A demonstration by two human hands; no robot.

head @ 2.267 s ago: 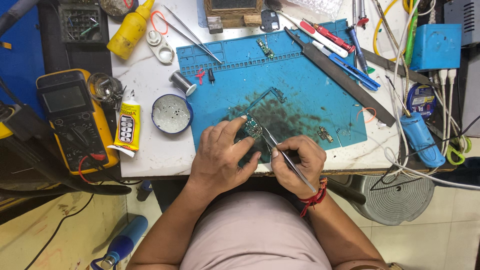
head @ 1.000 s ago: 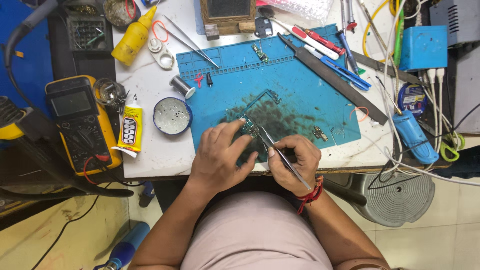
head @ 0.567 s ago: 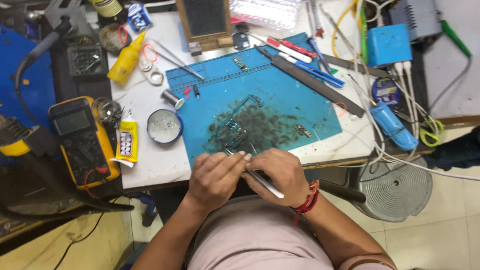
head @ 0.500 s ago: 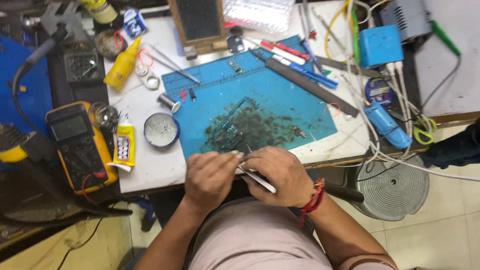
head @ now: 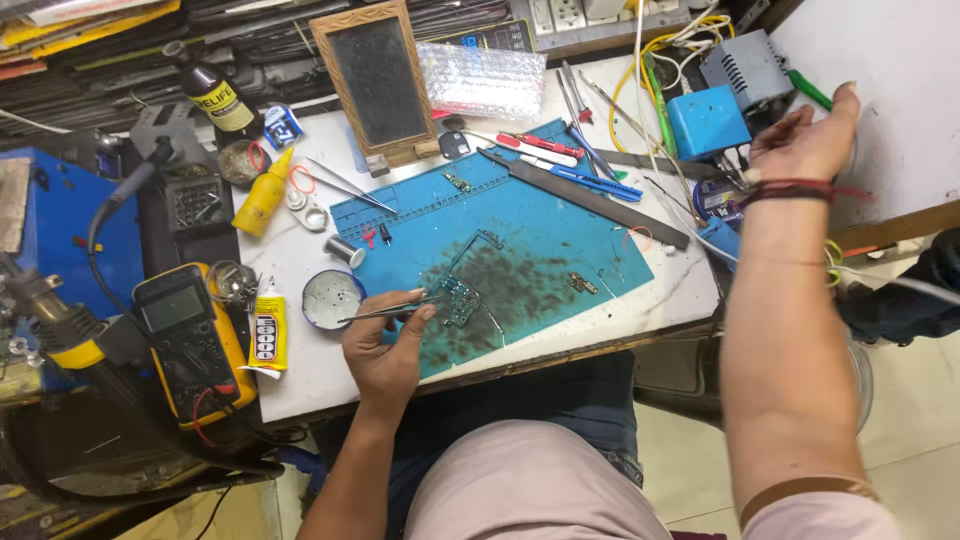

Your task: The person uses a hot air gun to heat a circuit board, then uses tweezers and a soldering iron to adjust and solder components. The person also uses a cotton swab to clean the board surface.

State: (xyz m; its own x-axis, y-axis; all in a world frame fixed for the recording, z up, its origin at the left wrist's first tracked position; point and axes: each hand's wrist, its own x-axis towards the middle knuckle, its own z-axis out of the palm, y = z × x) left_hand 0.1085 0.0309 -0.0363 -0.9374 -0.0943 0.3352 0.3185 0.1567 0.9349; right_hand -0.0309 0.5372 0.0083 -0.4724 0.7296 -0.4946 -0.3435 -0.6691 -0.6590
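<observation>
Two hands do two jobs here. Your left hand pinches thin tweezers between thumb and fingers, and it rests on the near left edge of the blue mat. The tweezer tips point left, toward the round tin just off the mat's left edge. The small green board lies on the mat, just right of your left hand, on the dark smudged part.

Your right hand is far off to the right of the mat, fingers spread and holding nothing, near the blue box.

To do this step well, keep your left wrist down on the mat so the tweezers do not shake. Squeeze softly. Look back at the board before you move the tips.

The round tin is open; I cannot tell what is in it. A yellow bottle lies past the mat's far left corner. A dark bottle stands farther back, with its cap on.
</observation>
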